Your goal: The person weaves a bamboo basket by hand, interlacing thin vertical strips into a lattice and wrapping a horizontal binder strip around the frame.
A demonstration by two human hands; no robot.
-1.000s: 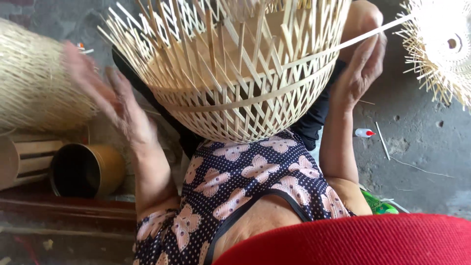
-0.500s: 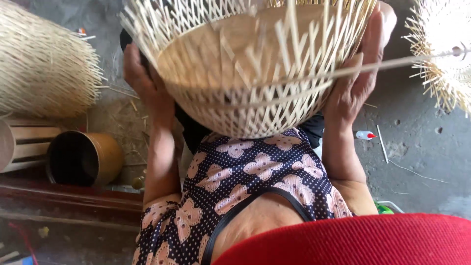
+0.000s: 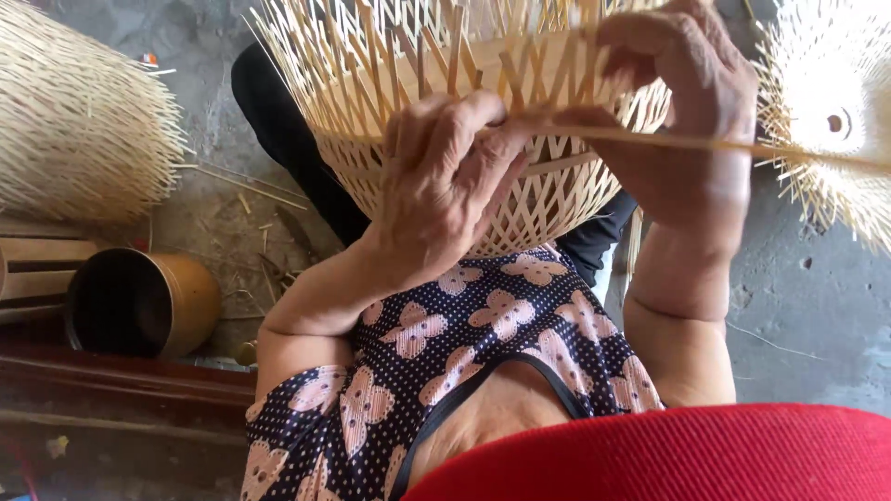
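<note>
A half-woven bamboo basket (image 3: 557, 199) rests in my lap, its loose upright splints fanning out at the top. My left hand (image 3: 445, 181) lies on the basket's near wall, fingers pinching a long thin bamboo strip (image 3: 705, 142) that runs out to the right. My right hand (image 3: 682, 121) grips the basket's rim, with the strip passing under its fingers. Both hands press against the weave.
A finished woven basket (image 3: 79, 116) lies at the left on the concrete floor. Below it a round brown tube (image 3: 139, 301) lies on its side by a bamboo piece (image 3: 32, 269). Another unfinished basket (image 3: 835, 111) with splayed splints sits at the right.
Both hands came from the basket's outer sides onto its near wall and rim. They have taken hold of the long strip, and the basket has tipped closer to me.
</note>
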